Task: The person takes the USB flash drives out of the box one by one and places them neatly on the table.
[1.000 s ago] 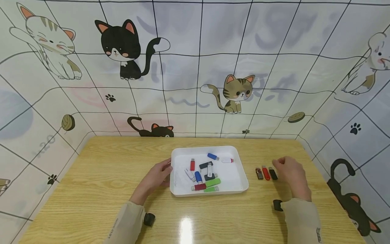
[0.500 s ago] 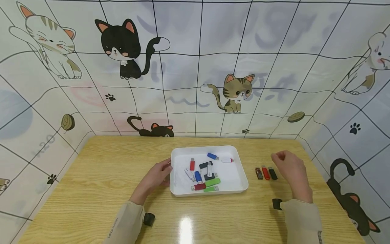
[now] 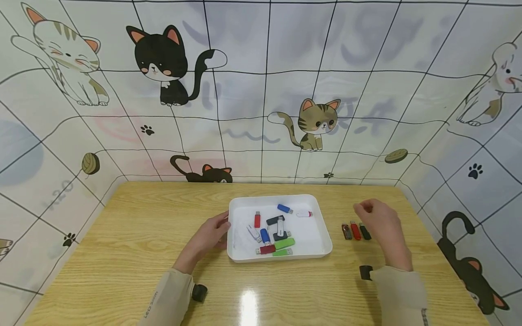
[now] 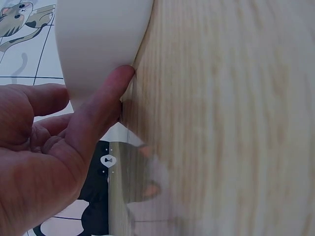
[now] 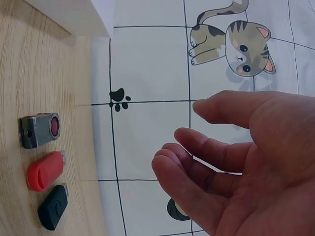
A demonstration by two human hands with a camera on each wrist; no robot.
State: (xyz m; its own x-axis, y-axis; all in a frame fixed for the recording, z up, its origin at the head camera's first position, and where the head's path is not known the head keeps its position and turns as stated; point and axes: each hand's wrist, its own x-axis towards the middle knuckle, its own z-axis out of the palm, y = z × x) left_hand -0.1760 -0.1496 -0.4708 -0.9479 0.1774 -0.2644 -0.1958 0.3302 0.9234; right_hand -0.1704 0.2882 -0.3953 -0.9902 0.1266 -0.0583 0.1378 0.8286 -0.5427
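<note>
While right hand (image 3: 380,225) hovers | three USB sticks (image 3: 355,231) lie beside, lower

- The tray (image 3: 322,235) was cut off by the top edge in both wrist views.
- A white stick (image 3: 280,225) partly hid a dark stick (image 3: 279,237).
- The head view's bottom edge cut off both sleeves (image 3: 168,292); their lettering (image 3: 151,304) was too small to read.

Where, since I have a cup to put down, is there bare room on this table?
The table is bare left of the left hand, and in a narrower gap between the tray and the row of three USB sticks near the right hand. The tray's near right corner is bare too. Crowded: mid-tray, where the loose sticks bunch.
</note>
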